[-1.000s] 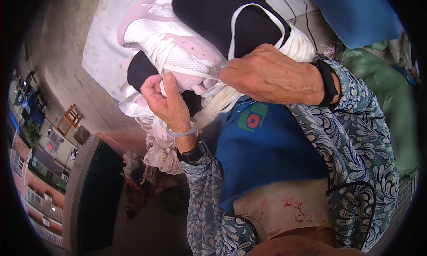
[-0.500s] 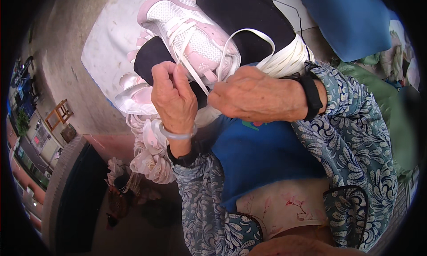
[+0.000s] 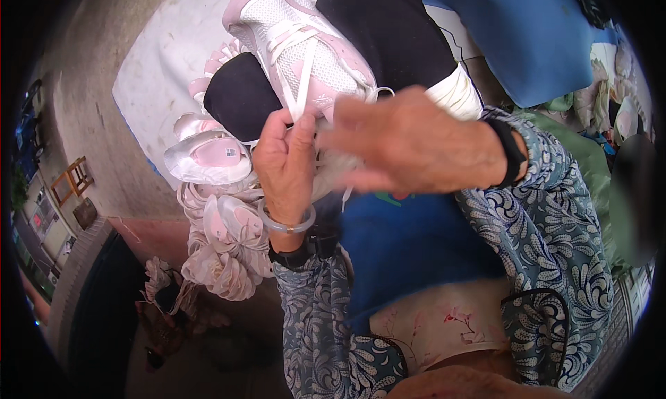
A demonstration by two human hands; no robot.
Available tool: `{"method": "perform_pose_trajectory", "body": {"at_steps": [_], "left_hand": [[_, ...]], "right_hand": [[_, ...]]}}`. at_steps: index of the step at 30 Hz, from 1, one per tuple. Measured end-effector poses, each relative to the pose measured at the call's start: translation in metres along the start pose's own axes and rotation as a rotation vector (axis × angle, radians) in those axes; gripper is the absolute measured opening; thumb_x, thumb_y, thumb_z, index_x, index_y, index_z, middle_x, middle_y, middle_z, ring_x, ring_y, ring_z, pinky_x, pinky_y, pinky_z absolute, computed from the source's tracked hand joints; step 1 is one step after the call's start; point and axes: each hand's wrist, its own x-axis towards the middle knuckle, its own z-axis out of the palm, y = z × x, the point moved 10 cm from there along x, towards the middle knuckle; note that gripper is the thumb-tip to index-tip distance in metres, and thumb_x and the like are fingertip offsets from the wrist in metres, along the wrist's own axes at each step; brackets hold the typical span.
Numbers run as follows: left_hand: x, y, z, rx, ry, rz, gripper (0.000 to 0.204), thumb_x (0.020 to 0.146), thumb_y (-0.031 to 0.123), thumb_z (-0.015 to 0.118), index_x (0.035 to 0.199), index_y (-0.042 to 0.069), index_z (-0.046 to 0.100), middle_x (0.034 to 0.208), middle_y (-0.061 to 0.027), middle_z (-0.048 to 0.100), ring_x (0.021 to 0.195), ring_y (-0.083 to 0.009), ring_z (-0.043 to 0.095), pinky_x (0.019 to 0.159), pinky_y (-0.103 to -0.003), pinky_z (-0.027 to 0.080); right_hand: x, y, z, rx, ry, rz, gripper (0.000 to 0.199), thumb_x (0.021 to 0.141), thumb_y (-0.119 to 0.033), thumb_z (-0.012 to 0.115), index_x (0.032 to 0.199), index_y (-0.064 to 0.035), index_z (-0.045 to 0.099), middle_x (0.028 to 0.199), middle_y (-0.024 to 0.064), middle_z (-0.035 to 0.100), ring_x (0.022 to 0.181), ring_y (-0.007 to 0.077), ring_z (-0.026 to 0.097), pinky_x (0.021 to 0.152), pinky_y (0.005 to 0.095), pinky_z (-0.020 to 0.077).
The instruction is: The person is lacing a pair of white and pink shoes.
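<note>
A white mesh and pink shoe upper [image 3: 329,76] lies slanted on black cloth before me, partly laced. My left hand [image 3: 286,170], with a pale bangle on its wrist, pinches a flat white shoelace [image 3: 303,87] close to the upper's near end. To the right, my right hand [image 3: 423,146] is smeared by motion, its fingers beside the left fingertips. A thin white lace tip [image 3: 346,199] hangs below those blurred fingers; whether they grip it I cannot tell. Behind the right hand lies a bundle of white laces [image 3: 458,94], partly hidden.
Several more pink and white shoe uppers [image 3: 211,156] lie stacked to the left, by a rounded black cloth form [image 3: 239,97]. A white sheet [image 3: 149,87] spreads behind them. Blue fabric [image 3: 534,45] and green fabric [image 3: 590,170] lie on the right. A wooden stool [image 3: 71,180] stands far left.
My right hand has opened out and moved right and slightly down, now blurred. The large lace loop by it has drawn down to a small one. My left hand still pinches lace.
</note>
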Motion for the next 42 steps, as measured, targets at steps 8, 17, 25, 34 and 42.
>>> {"method": "perform_pose_trajectory", "body": {"at_steps": [8, 17, 25, 34, 42], "left_hand": [[-0.014, 0.034, 0.027, 0.500, 0.009, 0.429, 0.022, 0.091, 0.011, 0.057, 0.110, 0.002, 0.060, 0.072, -0.0225, 0.059, 0.059, -0.0362, 0.060, 0.053, -0.035, 0.044], [-0.019, 0.022, 0.030, 0.432, -0.052, 0.354, 0.024, 0.091, 0.010, 0.058, 0.113, 0.001, 0.061, 0.065, -0.0140, 0.061, 0.054, -0.0218, 0.059, 0.052, -0.031, 0.043], [-0.018, -0.008, -0.041, 0.161, 0.063, -0.069, 0.011, 0.092, 0.010, 0.058, 0.089, 0.001, 0.062, 0.068, 0.0069, 0.052, 0.056, 0.0003, 0.038, 0.050, -0.015, 0.029], [-0.030, -0.019, -0.127, 0.058, 0.162, -0.070, 0.017, 0.093, 0.018, 0.058, 0.081, 0.007, 0.055, 0.065, 0.0069, 0.046, 0.053, -0.0004, 0.034, 0.046, -0.018, 0.024], [-0.037, -0.056, -0.194, -0.056, 0.319, -0.147, 0.019, 0.091, 0.018, 0.061, 0.076, 0.008, 0.055, 0.063, 0.0084, 0.043, 0.051, -0.0002, 0.028, 0.045, -0.018, 0.020]], "right_hand": [[0.044, 0.053, 0.005, -0.039, 0.092, 0.200, 0.038, 0.080, -0.032, 0.067, 0.068, 0.0041, 0.062, 0.065, 0.0214, 0.060, 0.063, 0.0388, 0.062, 0.057, 0.0433, 0.0497], [0.027, 0.075, 0.026, 0.613, -0.194, 0.500, 0.025, 0.083, -0.024, 0.067, 0.077, -0.0002, 0.065, 0.058, 0.0038, 0.054, 0.056, 0.0169, 0.054, 0.056, 0.0304, 0.0432], [-0.020, 0.099, -0.042, 1.186, 0.206, 0.162, 0.043, 0.099, -0.027, 0.040, 0.063, -0.0042, 0.048, 0.093, 0.0098, 0.050, 0.062, 0.0102, 0.044, 0.063, 0.0276, 0.0430], [-0.083, 0.160, -0.084, 0.178, 0.308, 0.522, 0.031, 0.097, -0.022, 0.052, 0.076, -0.0004, 0.059, 0.073, 0.0024, 0.050, 0.059, 0.0081, 0.042, 0.052, 0.0222, 0.0343], [-0.117, 0.211, -0.070, -0.084, 0.276, 0.654, 0.029, 0.092, -0.028, 0.061, 0.082, -0.0017, 0.066, 0.072, 0.0022, 0.053, 0.063, 0.0122, 0.048, 0.056, 0.0274, 0.0381]]}}
